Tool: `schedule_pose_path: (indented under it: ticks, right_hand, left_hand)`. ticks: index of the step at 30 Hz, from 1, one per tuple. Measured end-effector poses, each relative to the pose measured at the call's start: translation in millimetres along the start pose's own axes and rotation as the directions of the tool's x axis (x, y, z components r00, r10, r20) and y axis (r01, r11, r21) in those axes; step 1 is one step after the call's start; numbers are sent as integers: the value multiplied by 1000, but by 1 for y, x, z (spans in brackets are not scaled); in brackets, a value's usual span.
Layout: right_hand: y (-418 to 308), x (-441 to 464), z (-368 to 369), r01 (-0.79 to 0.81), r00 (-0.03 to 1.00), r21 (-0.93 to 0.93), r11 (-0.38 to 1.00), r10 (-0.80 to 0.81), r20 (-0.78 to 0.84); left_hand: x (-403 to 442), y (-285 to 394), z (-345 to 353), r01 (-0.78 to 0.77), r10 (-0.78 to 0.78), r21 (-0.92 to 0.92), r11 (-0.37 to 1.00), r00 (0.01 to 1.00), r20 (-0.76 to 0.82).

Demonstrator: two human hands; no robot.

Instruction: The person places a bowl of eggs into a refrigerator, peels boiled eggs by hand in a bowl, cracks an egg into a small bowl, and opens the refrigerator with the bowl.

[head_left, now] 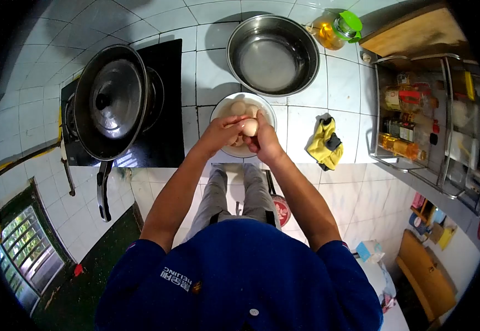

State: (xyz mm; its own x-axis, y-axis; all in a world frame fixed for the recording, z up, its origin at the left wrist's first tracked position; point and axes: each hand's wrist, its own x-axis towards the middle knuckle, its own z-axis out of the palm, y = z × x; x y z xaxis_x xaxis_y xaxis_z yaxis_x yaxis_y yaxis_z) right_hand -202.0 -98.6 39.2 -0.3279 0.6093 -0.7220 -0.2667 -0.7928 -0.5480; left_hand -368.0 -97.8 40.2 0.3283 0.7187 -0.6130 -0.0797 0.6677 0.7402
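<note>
Egg, one, pale: between your two hands, over the bowl, directly in front of you. Left hand: fingers curled in, tips pressed on the egg's left side. Right hand: gripping the same egg from the right, fingers bent round it (its underside is hidden from you). Shirt, one, blue, with white lettering on the chest: yours, short-sleeved, forearms bare. Trousers, grey: below the counter edge.

Bowl, one, light inside: on the counter, under your hands, near the front edge. Other eggs, several (your fingers cover some, so you cannot tell the count): inside the bowl. Cloth, one, yellow and black, crumpled: on the counter to your right, near the edge, apart from the bowl.

Basin, one, steel, round: on the counter, just beyond the bowl. Jug, one, green top, golden liquid: to the right of the basin, close to it.

Hob, one, black: to your left. Pan, one, dark: on the hob, handle pointing your way. Lid, one, black knob: on the pan.

Rack, one, metal: far right, holding bottles. Window, barred: far left.
</note>
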Motion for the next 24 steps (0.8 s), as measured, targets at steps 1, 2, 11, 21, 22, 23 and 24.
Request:
schedule_pose_path:
  ticks: [1,2,11,21,22,23,24]
  right_hand:
    - [-3,0,-1,-103,995,132,986,102,10]
    - [-5,-1,-2,-202,979,259,945,200,33]
    - [15,-1,13,216,969,-122,969,-228,-92]
    - [22,8,-9,219,708,-976,-9,-687,165]
    - [26,13,-13,195,702,-973,-127,-674,229]
    - [30,17,-17,196,702,-972,-129,-673,231]
    - [31,17,-17,197,663,-960,-200,-693,281]
  left_hand:
    - [-3,2,0,18,-20,98,995,999,26]
    - [-5,4,0,31,-41,194,980,998,49]
    - [-2,-20,7,-67,101,156,985,970,-222]
    - [15,-39,-14,69,-29,105,992,939,-342]
    - [16,-36,-14,2,169,435,901,920,-354]
    - [17,-34,-13,-38,355,715,698,886,-299]
    - [18,-32,-13,-37,354,714,699,885,-301]
